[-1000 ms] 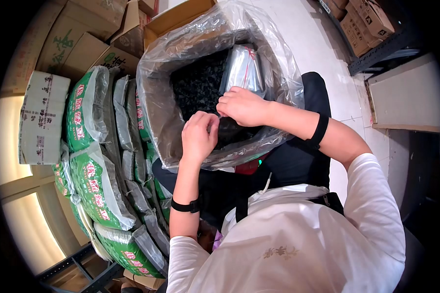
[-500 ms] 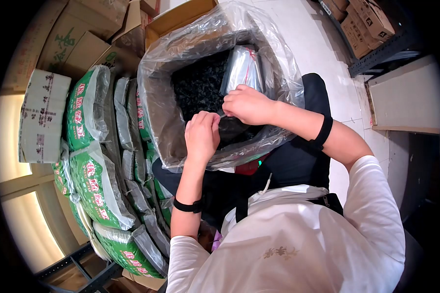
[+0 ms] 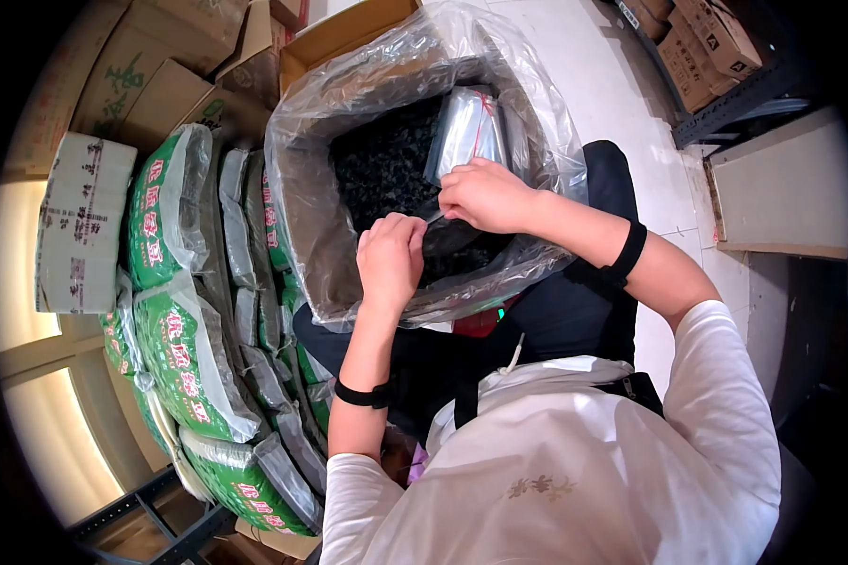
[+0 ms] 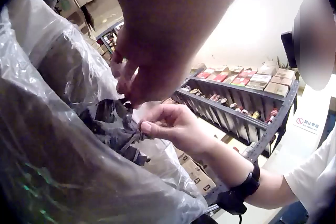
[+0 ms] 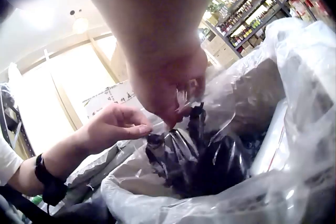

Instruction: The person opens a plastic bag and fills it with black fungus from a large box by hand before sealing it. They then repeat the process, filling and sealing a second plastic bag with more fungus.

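Over a carton's clear plastic liner (image 3: 301, 188), both hands pinch the top edge of a small clear bag with dark flaky pieces (image 5: 223, 155) in it. The left hand (image 3: 389, 261) has its thumb against its curled fingers at one side of the edge. At the other side the right hand (image 3: 490, 195) pinches, a short gap away. Dark, dry-looking flakes (image 3: 382, 160) fill the carton's bottom. Beyond the right hand lies a stack of clear film bags (image 3: 460, 127) tied with red string. The head view hides most of the small bag below the hands.
Green and white sacks (image 3: 184, 367) are piled left of the carton, with a white printed box (image 3: 85, 226) beside them. Brown cartons (image 3: 146, 94) stand at the upper left. A dark shelf (image 3: 740, 104) holds boxes at the upper right.
The right hand has shifted right and slightly up, widening the gap between the hands. The left hand has moved slightly right, then stayed nearly still.
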The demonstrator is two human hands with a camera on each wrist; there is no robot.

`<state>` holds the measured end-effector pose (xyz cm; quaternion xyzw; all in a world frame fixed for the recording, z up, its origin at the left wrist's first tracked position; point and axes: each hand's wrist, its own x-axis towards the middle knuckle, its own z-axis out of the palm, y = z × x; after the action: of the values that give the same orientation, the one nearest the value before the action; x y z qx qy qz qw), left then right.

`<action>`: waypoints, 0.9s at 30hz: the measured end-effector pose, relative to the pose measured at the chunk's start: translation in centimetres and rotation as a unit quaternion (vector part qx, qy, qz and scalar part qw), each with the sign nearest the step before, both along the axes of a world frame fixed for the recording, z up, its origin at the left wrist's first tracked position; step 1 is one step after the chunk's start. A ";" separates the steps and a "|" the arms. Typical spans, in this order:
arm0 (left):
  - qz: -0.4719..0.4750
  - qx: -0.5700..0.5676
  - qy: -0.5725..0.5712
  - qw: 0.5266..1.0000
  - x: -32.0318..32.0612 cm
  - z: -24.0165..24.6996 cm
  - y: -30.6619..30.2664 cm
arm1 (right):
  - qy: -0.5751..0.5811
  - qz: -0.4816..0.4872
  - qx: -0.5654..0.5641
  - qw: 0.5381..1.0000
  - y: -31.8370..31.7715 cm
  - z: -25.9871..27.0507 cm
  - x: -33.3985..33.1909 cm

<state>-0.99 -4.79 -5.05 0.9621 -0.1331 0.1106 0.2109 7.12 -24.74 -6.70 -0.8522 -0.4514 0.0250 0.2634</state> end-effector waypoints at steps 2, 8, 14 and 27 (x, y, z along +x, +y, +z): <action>0.008 0.017 0.007 1.000 -0.1 0.4 -0.3 | -0.005 0.004 -0.010 1.000 0.2 0.2 0.0; -0.014 0.054 -0.039 0.998 0.3 0.1 -1.0 | 0.001 -0.003 0.001 1.000 0.2 0.0 -0.3; -0.018 0.063 -0.031 0.997 0.3 -0.5 -0.5 | 0.026 -0.016 0.045 0.999 -0.8 -0.4 0.3; 0.002 0.010 0.002 1.000 0.3 0.0 0.0 | -0.004 0.011 0.047 0.999 -2.0 0.5 0.7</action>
<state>-0.71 -4.78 -5.05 0.9647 -0.1318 0.1081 0.2009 7.85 -26.72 -6.15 -0.8341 -0.4622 0.0030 0.3010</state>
